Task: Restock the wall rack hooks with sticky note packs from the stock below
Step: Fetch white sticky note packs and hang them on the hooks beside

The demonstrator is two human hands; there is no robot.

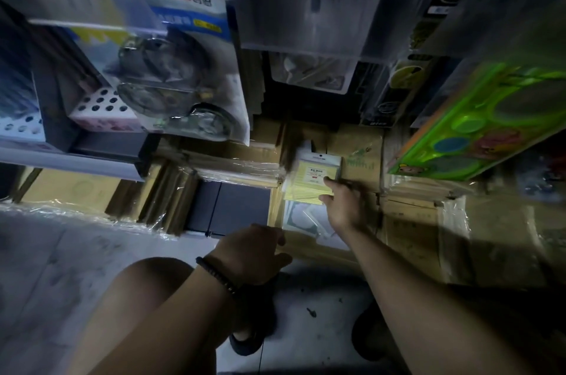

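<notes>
R hand [346, 206] pinches 1 yellow sticky note pack [309, 178] at its lower right corner, thumb on front, just over an open cardboard box [324, 253] on the floor. Pack's long axis runs near-to-far, hang-hole end pointing away. L hand [254, 252] at box's near edge, fingers hidden, can't tell grip. More yellow beneath, count unclear. Hanging above: 1 tape blister card [183, 68], 1 green stencil pack [490, 117].
</notes>
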